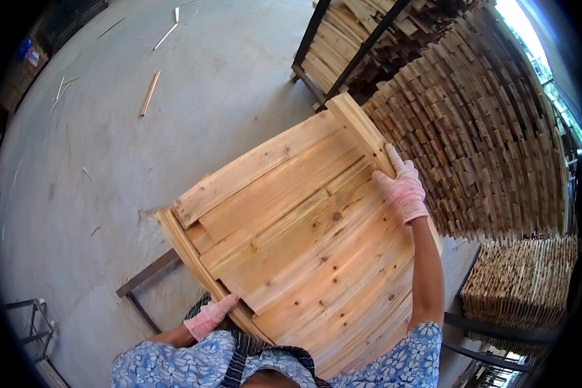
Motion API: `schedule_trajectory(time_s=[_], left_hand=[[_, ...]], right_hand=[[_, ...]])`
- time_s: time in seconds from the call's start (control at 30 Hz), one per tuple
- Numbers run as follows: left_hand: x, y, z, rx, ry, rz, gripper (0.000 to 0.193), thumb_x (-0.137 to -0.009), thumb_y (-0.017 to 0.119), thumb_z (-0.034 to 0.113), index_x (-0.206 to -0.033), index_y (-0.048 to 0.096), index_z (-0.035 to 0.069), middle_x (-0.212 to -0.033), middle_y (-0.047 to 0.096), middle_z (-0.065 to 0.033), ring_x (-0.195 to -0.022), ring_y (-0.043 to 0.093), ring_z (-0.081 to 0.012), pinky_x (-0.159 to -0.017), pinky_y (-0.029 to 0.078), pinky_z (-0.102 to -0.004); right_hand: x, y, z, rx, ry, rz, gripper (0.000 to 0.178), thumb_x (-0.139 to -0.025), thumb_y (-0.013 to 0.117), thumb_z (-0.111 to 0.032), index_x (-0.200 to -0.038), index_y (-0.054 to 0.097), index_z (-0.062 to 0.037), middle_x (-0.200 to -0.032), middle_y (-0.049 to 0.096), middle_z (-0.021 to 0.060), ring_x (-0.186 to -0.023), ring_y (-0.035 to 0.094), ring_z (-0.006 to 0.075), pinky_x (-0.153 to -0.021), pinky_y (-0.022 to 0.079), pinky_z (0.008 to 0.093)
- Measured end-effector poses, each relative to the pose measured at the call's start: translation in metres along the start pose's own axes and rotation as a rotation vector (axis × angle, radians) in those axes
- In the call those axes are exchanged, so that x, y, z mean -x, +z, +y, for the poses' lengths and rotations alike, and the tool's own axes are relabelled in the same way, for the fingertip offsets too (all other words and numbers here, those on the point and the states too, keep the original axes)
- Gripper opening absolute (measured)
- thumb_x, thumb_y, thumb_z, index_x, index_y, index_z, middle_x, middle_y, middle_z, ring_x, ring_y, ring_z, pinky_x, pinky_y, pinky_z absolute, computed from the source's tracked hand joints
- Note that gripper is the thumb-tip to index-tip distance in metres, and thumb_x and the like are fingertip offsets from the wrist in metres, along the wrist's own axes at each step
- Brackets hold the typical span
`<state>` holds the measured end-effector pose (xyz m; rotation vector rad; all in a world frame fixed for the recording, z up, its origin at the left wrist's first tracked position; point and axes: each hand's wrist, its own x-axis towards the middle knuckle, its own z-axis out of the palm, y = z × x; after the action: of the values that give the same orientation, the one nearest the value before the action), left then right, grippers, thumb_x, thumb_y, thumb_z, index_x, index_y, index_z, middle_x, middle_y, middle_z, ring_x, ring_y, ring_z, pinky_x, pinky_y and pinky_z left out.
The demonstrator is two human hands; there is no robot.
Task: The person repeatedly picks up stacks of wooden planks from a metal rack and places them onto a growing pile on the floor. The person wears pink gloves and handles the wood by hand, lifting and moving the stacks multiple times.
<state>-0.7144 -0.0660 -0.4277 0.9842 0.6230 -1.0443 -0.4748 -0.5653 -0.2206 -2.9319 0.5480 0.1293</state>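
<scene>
A large panel of pale knotty wooden boards [317, 226] lies slanted before me, with a rail along each side. Dark gaps show where some board ends meet the left rail [200, 265]. My left hand [211, 317], in a pink-and-white knit glove, grips that rail near its lower part; some of its fingers are hidden. At the upper right, my right hand [404, 187], in a matching glove, holds the right rail [362, 129], thumb on the top face and fingers along the outer edge.
Tall stacks of wooden slats [472, 129] stand close on the right, with a black metal rack [368, 48] of boards behind. A metal stand [150, 271] juts out under the panel's left side. Wood strips [150, 94] lie scattered on the grey floor [110, 161].
</scene>
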Motion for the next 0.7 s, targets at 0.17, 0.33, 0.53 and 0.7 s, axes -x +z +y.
schedule_trajectory(time_s=[0.17, 0.33, 0.53, 0.7], left_hand=[[0.012, 0.017, 0.013, -0.033, -0.096, 0.114, 0.068, -0.093, 0.077, 0.042, -0.145, 0.052, 0.005, -0.137, 0.063, -0.0156, -0.124, 0.063, -0.0320, -0.106, 0.053, -0.0491], [0.027, 0.023, 0.032, -0.510, 0.441, -0.287, 0.063, -0.092, 0.069, 0.008, -0.151, 0.045, 0.007, -0.142, 0.060, -0.0199, -0.129, 0.060, -0.0361, -0.108, 0.050, -0.0451], [0.036, 0.020, 0.027, -0.344, 0.371, -0.065, 0.058, -0.098, 0.071, 0.041, -0.145, 0.052, 0.011, -0.122, 0.065, -0.0084, -0.115, 0.063, -0.0241, -0.103, 0.052, -0.0440], [0.056, 0.017, 0.056, 0.160, 0.126, -0.062, 0.071, -0.091, 0.074, 0.058, -0.138, 0.054, 0.009, -0.126, 0.059, -0.0101, -0.123, 0.058, -0.0282, -0.108, 0.049, -0.0530]], right_hand=[[0.009, 0.045, -0.026, 0.162, 0.016, 0.036, 0.085, -0.086, 0.071, -0.064, -0.160, 0.034, -0.0433, -0.128, 0.053, 0.0234, -0.116, 0.055, 0.0443, -0.102, 0.046, 0.0534], [0.007, 0.057, -0.011, 0.164, -0.085, 0.153, 0.084, -0.088, 0.068, -0.064, -0.161, 0.034, -0.0401, -0.128, 0.054, 0.0252, -0.120, 0.052, 0.0465, -0.103, 0.045, 0.0549], [0.022, 0.045, -0.024, 0.233, -0.108, 0.087, 0.079, -0.096, 0.058, -0.063, -0.164, 0.028, -0.0336, -0.136, 0.052, 0.0240, -0.125, 0.052, 0.0455, -0.103, 0.044, 0.0535], [0.143, 0.028, 0.019, 0.141, -0.218, 0.316, 0.077, -0.095, 0.065, -0.051, -0.162, 0.036, -0.0256, -0.147, 0.049, 0.0239, -0.133, 0.048, 0.0434, -0.111, 0.040, 0.0519]])
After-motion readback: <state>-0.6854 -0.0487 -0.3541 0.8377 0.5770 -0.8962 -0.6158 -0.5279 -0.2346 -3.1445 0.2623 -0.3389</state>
